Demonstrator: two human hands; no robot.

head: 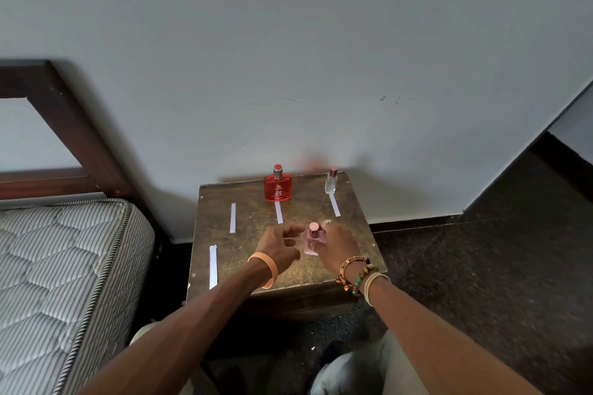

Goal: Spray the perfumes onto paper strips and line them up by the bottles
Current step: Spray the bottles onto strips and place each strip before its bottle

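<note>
A small pink perfume bottle [312,240] with a pink cap is held in my right hand [338,244] above the brown table [244,263]. My left hand [279,245] hovers just left of the bottle, fingers curled and apart, holding nothing. A red perfume bottle [278,186] stands at the back with a white paper strip [279,212] in front of it. A clear bottle [331,180] with a dark pink cap stands at the back right, with a strip [334,204] before it. Two more strips lie on the left: one [233,217] mid-table, one [213,266] near the front left edge.
The small table stands against a pale wall [321,58]. A striped mattress [57,266] on a dark wooden bed frame [64,112] is close on the left. Dark speckled floor [481,266] lies to the right. My knees are below the table's front edge.
</note>
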